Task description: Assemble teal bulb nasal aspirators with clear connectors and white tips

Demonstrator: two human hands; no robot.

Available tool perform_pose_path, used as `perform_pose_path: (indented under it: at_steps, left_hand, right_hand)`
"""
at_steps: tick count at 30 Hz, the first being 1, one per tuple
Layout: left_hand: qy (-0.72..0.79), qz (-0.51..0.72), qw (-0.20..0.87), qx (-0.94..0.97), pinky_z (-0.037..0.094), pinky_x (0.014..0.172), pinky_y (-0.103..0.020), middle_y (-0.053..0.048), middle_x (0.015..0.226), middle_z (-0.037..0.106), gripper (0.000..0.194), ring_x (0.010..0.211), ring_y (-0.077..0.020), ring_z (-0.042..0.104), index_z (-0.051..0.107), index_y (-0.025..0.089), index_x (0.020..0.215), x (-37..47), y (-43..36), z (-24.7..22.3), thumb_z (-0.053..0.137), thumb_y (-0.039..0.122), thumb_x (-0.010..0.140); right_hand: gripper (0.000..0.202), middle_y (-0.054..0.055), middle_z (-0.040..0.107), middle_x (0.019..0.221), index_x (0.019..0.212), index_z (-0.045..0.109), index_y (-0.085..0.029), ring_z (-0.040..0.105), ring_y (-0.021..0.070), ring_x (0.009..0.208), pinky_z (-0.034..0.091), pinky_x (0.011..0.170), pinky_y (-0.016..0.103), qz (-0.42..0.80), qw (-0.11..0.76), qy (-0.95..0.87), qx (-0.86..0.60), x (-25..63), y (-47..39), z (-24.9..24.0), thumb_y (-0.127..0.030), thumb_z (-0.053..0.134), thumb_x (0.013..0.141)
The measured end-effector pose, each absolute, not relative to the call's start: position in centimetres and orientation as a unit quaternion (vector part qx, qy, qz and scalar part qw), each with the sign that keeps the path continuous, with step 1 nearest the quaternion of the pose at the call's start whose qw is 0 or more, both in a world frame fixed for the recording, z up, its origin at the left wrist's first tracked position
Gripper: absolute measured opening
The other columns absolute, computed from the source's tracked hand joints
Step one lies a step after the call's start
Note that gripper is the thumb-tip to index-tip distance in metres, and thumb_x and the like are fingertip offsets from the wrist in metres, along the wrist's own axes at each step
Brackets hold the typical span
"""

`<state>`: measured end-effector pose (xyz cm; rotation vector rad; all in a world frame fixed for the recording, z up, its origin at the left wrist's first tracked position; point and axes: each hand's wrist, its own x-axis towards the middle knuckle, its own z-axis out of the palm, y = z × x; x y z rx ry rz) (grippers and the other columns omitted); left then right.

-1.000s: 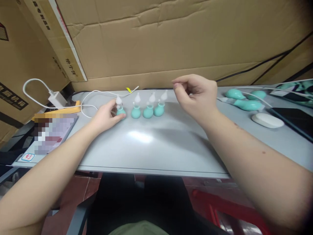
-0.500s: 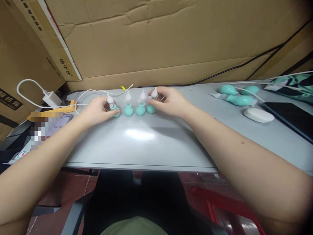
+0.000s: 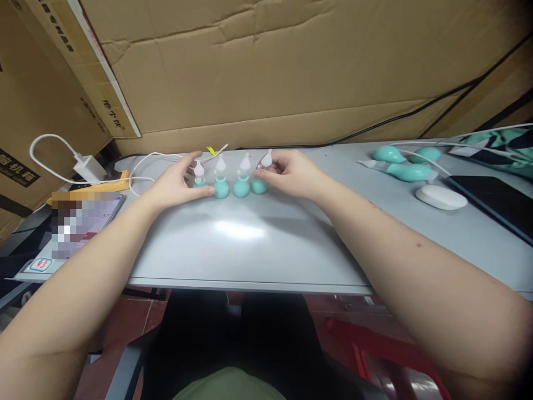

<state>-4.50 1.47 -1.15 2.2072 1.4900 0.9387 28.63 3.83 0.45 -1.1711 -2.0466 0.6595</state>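
Several teal bulbs with clear necks and white tips stand upright in a row on the grey table (image 3: 250, 250). The leftmost bulb (image 3: 199, 171) is partly hidden behind the thumb of my left hand (image 3: 177, 183), whose fingers are spread around it; the thumb tip reaches the second bulb (image 3: 221, 187). The third bulb (image 3: 241, 187) stands untouched. My right hand (image 3: 289, 171) pinches the neck of the rightmost bulb (image 3: 259, 185), with thumb and fingers closed on it from the right.
At the right lie more teal bulbs (image 3: 412, 171), a white oval case (image 3: 441, 197) and a dark tablet (image 3: 495, 203). At the left are a phone (image 3: 97, 214), a white charger (image 3: 89, 168) and its cable. Cardboard (image 3: 266, 72) stands behind the table.
My left hand has opened, its thumb and fingers moving apart around the leftmost bulb, which now stands upright and closer to the second. My right hand stays on the rightmost bulb.
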Motion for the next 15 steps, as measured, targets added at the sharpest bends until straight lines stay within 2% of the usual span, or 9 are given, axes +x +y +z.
perform_pose_path:
  at_steps: [2, 4, 6, 8, 10, 12, 15]
  left_hand:
    - [0.499, 0.399, 0.111, 0.761, 0.063, 0.104, -0.051, -0.023, 0.157, 0.071, 0.132, 0.129, -0.0385, 0.075, 0.046, 0.021, 0.176, -4.9, 1.8, -1.2, 0.080, 0.098, 0.074]
    - [0.462, 0.449, 0.065, 0.762, 0.062, 0.104, -0.049, -0.020, 0.153, 0.072, 0.119, 0.132, -0.0366, 0.074, 0.046, 0.024, 0.175, -5.1, 1.9, -1.0, 0.070, 0.098, 0.085]
    - [0.438, 0.452, 0.043, 0.776, 0.062, 0.103, -0.046, -0.017, 0.148, 0.076, 0.096, 0.128, -0.0338, 0.076, 0.058, 0.024, 0.165, -4.8, 1.6, -0.6, 0.070, 0.087, 0.093]
    - [0.443, 0.416, 0.044, 0.793, 0.061, 0.102, -0.045, -0.014, 0.136, 0.083, 0.064, 0.119, -0.0314, 0.078, 0.077, 0.022, 0.137, -4.1, 1.1, -0.4, 0.074, 0.070, 0.095]
    - [0.469, 0.380, 0.076, 0.794, 0.060, 0.094, -0.042, -0.011, 0.118, 0.087, 0.044, 0.101, -0.0273, 0.079, 0.082, 0.020, 0.117, -3.4, 0.7, -0.2, 0.073, 0.057, 0.095]
    - [0.497, 0.368, 0.109, 0.778, 0.057, 0.085, -0.039, -0.008, 0.107, 0.085, 0.037, 0.089, -0.0237, 0.074, 0.080, 0.020, 0.112, -2.9, 0.5, -0.2, 0.071, 0.052, 0.095]
    - [0.529, 0.380, 0.148, 0.744, 0.053, 0.076, -0.035, -0.004, 0.104, 0.083, 0.042, 0.079, -0.0191, 0.067, 0.070, 0.022, 0.123, -2.9, 0.7, -0.4, 0.076, 0.050, 0.092]
  right_hand:
    - [0.019, -0.001, 0.055, 0.071, 0.079, 0.066, -0.024, 0.047, 0.0187, 0.069, 0.039, 0.069, 0.039, 0.231, 0.387, -0.769, -0.452, 28.9, 3.6, 0.9, -0.025, 0.079, 0.093]
    - [0.023, 0.002, 0.061, 0.075, 0.078, 0.064, -0.026, 0.052, 0.0215, 0.073, 0.043, 0.073, 0.041, 0.190, 0.460, -0.741, -0.451, 29.2, 3.4, 1.4, -0.029, 0.079, 0.095]
    - [0.027, 0.005, 0.064, 0.079, 0.078, 0.062, -0.027, 0.054, 0.0235, 0.076, 0.045, 0.075, 0.042, 0.160, 0.514, -0.714, -0.449, 29.4, 3.2, 1.7, -0.035, 0.079, 0.097]
    - [0.029, 0.005, 0.063, 0.077, 0.077, 0.061, -0.029, 0.053, 0.0241, 0.075, 0.045, 0.075, 0.043, 0.152, 0.527, -0.705, -0.449, 29.4, 3.2, 1.8, -0.040, 0.080, 0.096]
    - [0.030, 0.004, 0.060, 0.074, 0.075, 0.062, -0.029, 0.051, 0.0239, 0.073, 0.044, 0.073, 0.043, 0.158, 0.514, -0.715, -0.447, 29.3, 3.2, 1.5, -0.044, 0.082, 0.093]
    - [0.032, 0.003, 0.058, 0.073, 0.074, 0.061, -0.030, 0.051, 0.0240, 0.072, 0.043, 0.072, 0.044, 0.164, 0.498, -0.727, -0.443, 29.1, 3.3, 1.1, -0.046, 0.084, 0.090]
    - [0.034, 0.003, 0.059, 0.074, 0.074, 0.062, -0.030, 0.052, 0.0244, 0.072, 0.043, 0.071, 0.044, 0.168, 0.491, -0.734, -0.438, 29.0, 3.3, 0.9, -0.049, 0.085, 0.090]
